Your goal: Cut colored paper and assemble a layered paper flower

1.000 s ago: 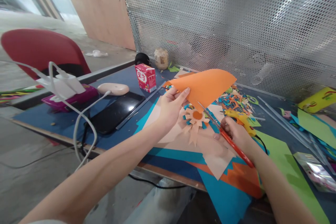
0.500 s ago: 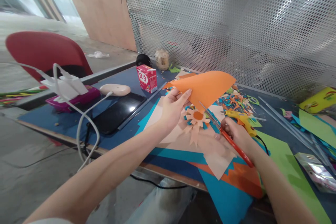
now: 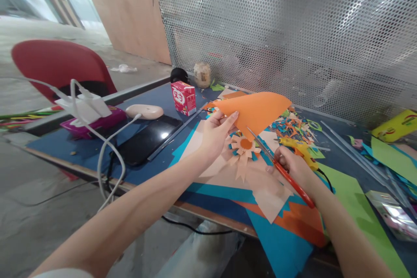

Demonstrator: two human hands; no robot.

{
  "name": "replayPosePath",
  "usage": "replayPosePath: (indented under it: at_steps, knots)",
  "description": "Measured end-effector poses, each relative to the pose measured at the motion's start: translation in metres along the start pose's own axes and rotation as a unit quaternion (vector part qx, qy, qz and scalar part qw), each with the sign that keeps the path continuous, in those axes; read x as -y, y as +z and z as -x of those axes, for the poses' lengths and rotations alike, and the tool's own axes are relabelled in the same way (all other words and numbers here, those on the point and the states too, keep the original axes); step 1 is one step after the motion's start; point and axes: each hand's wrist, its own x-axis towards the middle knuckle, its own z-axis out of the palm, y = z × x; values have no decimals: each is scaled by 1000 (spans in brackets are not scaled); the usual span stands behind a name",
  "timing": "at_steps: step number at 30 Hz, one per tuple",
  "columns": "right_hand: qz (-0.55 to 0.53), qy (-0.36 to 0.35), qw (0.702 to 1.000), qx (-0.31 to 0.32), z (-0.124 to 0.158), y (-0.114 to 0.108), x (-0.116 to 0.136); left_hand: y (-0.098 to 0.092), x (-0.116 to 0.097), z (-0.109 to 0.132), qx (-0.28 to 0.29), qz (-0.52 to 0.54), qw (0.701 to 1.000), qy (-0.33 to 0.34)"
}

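Pinched between the thumb and fingers of my left hand [image 3: 216, 132] is a sheet of orange paper [image 3: 257, 110], which curves up over the table. My right hand [image 3: 291, 165] is closed round the red handles of a pair of scissors [image 3: 288, 178]. The blades reach up and left to the paper's lower edge; whether they have cut into it I cannot tell. Below the sheet lies a paper rosette [image 3: 245, 144] with an orange centre, peach petals and tails. A yellow glue gun [image 3: 299, 151] rests just behind my right hand.
Paper scraps [image 3: 293, 126] are heaped behind the glue gun. Peach, blue and green paper [image 3: 352, 200] covers the front of the table. Leftward are a black phone [image 3: 146, 141], a pink box [image 3: 183, 98] and a white cable [image 3: 100, 156]. A perforated metal panel [image 3: 260, 26] stands at the back.
The orange sheet's raised top edge has dipped slightly. Both hands and the scissors stay almost in place, while the view has shifted a little.
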Motion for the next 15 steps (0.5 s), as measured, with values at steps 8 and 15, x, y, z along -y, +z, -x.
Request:
replayPosePath:
  at_steps: [8,15]
  knots:
    - [-5,12,1000,4,-1,1,0,4,-3,2,1,5,1000,-14]
    - [7,-6,1000,-12,-1,2,-5,5,-3,3,-5,33,999,-21]
